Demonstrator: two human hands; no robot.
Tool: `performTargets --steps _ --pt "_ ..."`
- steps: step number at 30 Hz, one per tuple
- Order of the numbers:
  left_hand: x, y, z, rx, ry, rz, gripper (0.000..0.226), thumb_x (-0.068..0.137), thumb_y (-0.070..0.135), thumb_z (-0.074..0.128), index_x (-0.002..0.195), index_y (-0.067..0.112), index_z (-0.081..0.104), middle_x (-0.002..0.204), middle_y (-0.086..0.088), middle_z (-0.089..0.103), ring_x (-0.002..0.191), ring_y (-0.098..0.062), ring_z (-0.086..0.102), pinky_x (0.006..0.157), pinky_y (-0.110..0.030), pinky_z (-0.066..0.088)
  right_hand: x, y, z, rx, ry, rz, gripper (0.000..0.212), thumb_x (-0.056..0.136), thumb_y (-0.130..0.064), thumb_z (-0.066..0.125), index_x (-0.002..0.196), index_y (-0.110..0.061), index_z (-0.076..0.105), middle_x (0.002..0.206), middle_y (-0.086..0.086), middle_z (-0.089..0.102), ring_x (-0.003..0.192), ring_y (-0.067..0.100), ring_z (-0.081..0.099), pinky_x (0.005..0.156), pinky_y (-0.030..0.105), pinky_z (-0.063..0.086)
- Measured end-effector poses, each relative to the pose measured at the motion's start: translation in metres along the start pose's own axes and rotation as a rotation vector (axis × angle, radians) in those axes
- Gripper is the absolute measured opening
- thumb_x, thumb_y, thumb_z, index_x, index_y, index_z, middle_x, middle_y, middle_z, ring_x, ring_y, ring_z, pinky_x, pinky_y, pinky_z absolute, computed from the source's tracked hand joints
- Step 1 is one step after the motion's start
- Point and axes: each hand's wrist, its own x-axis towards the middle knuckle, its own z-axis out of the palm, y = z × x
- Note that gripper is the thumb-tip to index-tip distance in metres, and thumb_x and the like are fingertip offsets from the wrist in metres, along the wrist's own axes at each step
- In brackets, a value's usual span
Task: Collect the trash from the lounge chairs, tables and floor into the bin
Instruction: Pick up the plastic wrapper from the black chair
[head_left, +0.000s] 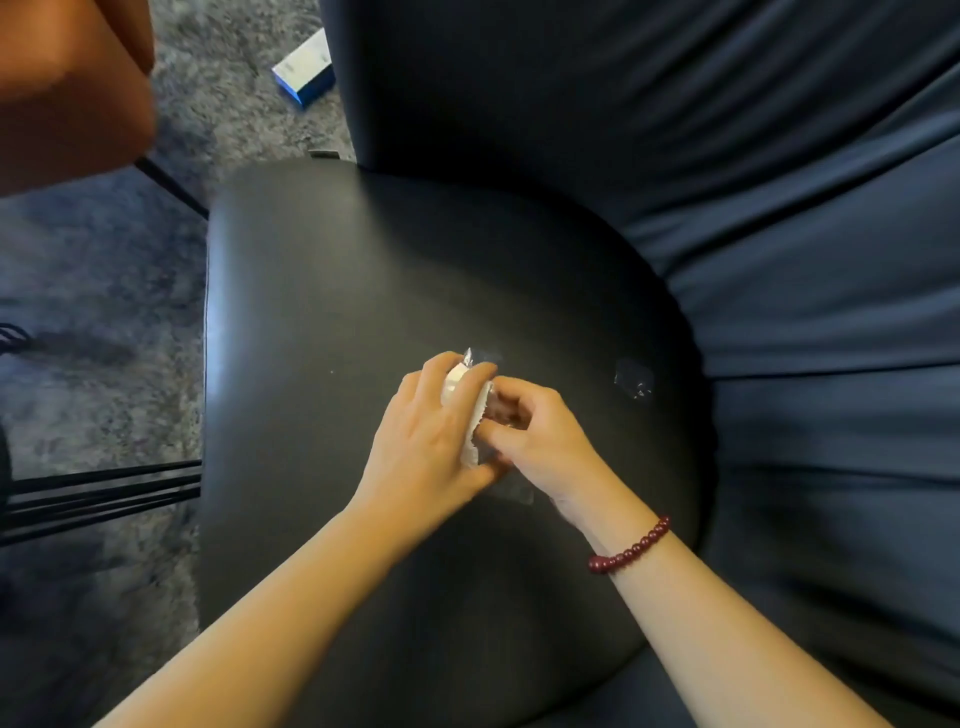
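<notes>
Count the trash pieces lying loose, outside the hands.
3: a clear plastic scrap on the seat, right of the right hand; a clear film on the seat by that hand's wrist; a blue-and-white box on the carpet. Others may be hidden.

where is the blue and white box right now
In the head view the blue and white box lies on the grey carpet at top left, beside the left edge of the dark chair back.
</notes>
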Motion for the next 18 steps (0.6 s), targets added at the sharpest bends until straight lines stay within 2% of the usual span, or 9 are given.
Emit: performTargets --steps 2,4,7,10,12,14,16,18 --pt "-0.002 -0.003 -0.001 0.011 0.008 0.014 0.061 0.063 0.022 0.077 0.115 0.019 0.045 0.106 -0.011 0.055 0.082 -0.028 0.058 0.064 -0.032 0.047 -0.003 -0.002 -0.004 -0.01 -0.07 0.016 0.02 0.084 -0.003 0.055 0.091 -0.018 0.066 0.084 -0.005 0.067 0.082 0.005 0.064 0.071 0.017 0.053" --pt "-0.004 -0.005 -0.002 0.031 0.014 0.016 0.047 0.068 0.015 0.074 0.108 0.017 0.05 0.093 -0.008 0.056 0.07 -0.027 0.057 0.054 -0.032 0.044 -0.004 0.001 -0.008 -0.087 -0.031 -0.03 0.016 0.083 -0.003 0.057 0.09 -0.013 0.068 0.085 -0.001 0.068 0.082 0.009 0.064 0.074 0.02 0.052" --pt "-0.005 -0.009 -0.001 0.132 0.027 -0.017 0.038 0.062 0.002 0.074 0.095 0.011 0.059 0.08 -0.007 0.054 0.058 -0.028 0.052 0.047 -0.03 0.035 0.002 0.011 -0.022 -0.275 0.228 -0.167 0.014 0.081 -0.01 0.062 0.09 -0.02 0.068 0.088 -0.006 0.068 0.088 0.007 0.062 0.082 0.025 0.05" --pt "-0.002 -0.006 -0.003 0.221 0.035 -0.007 0.041 0.052 -0.005 0.074 0.088 0.008 0.059 0.074 -0.007 0.052 0.053 -0.028 0.048 0.048 -0.028 0.028 0.008 0.025 -0.046 -0.678 0.476 -0.185 0.024 0.082 -0.02 0.062 0.107 -0.021 0.062 0.105 -0.005 0.063 0.105 0.013 0.052 0.094 0.033 0.035" --pt "0.001 -0.002 -0.007 0.243 0.052 0.008 0.042 0.051 -0.006 0.073 0.087 0.008 0.059 0.074 -0.007 0.052 0.053 -0.028 0.047 0.048 -0.027 0.027 0.011 0.035 -0.061 -0.843 0.558 -0.14 0.036 0.084 -0.02 0.06 0.119 -0.018 0.054 0.121 0.002 0.057 0.117 0.021 0.044 0.097 0.036 0.029" --pt "0.004 0.0 -0.009 0.239 0.069 0.006 0.042 0.052 -0.005 0.072 0.088 0.008 0.059 0.075 -0.008 0.053 0.054 -0.029 0.048 0.049 -0.028 0.028 0.015 0.045 -0.07 -0.964 0.574 -0.021 0.05 0.085 -0.02 0.057 0.132 -0.017 0.042 0.139 0.008 0.042 0.131 0.026 0.03 0.104 0.041 0.024" --pt "0.004 0.002 -0.009 0.224 0.08 -0.003 0.04 0.054 -0.003 0.072 0.09 0.009 0.059 0.077 -0.008 0.053 0.056 -0.029 0.049 0.05 -0.028 0.029 0.019 0.057 -0.076 -1.1 0.501 0.157 0.063 0.088 -0.022 0.053 0.143 -0.02 0.023 0.152 0.01 0.017 0.139 0.033 0.011 0.109 0.048 0.017" --pt "0.003 0.003 -0.007 0.21 0.087 -0.012 0.039 0.056 0.0 0.072 0.091 0.009 0.059 0.078 -0.008 0.053 0.056 -0.028 0.049 0.05 -0.028 0.029 0.023 0.068 -0.077 -1.144 0.406 0.276 0.067 0.09 -0.024 0.049 0.146 -0.023 0.011 0.155 0.01 0.004 0.14 0.036 0.002 0.11 0.05 0.014"
